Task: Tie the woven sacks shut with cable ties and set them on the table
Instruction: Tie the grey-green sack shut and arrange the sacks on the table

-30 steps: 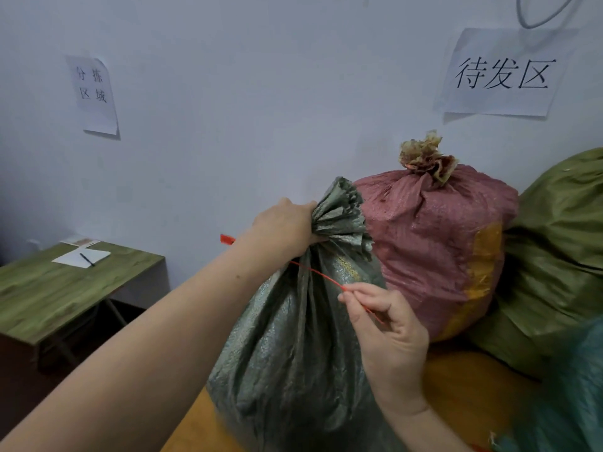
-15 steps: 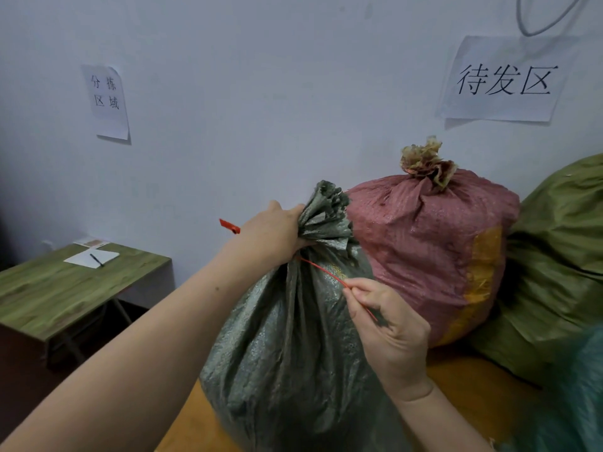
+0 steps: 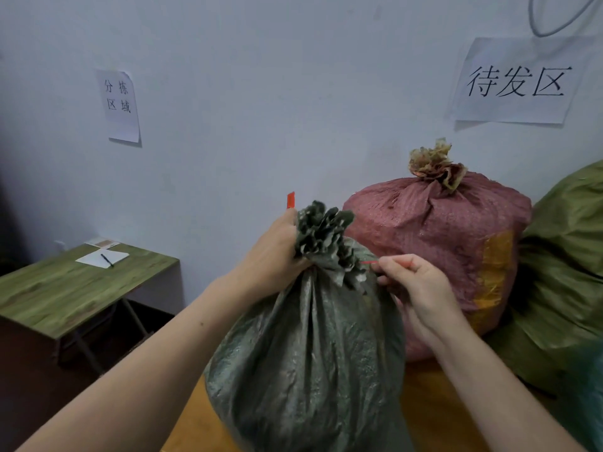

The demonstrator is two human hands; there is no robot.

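Sack (image 3: 310, 353) of grey-green woven plastic stands at the left edge of the orange counter (image 3: 434, 402), its base out of view, just in front of a pink sack (image 3: 437, 243) whose neck is already bunched shut nearer the far edge by the wall. Our left hand (image 3: 274, 256) is clamped round the gathered neck just under the ruffled mouth, and the red end of the cable tie (image 3: 290, 200) pokes up above it. Our right hand (image 3: 414, 285) pinches the tie's other end between thumb and forefinger on the right side of the neck. We cannot see how the tie runs behind the bunched cloth. We judge the step in hand to be looping the tie round the neck and closing it, so the sack is not yet secured. To do it well, we should squeeze the gather hard with the left hand so the folds stay narrow and the loop sits below the ruffle, where the flare will stop it from slipping off. We should bring the thin end round snugly, thread it into the head, then pull straight along the tie rather than sideways. The woven cloth looks slick and springy, so a slack grip could let folds escape the loop.
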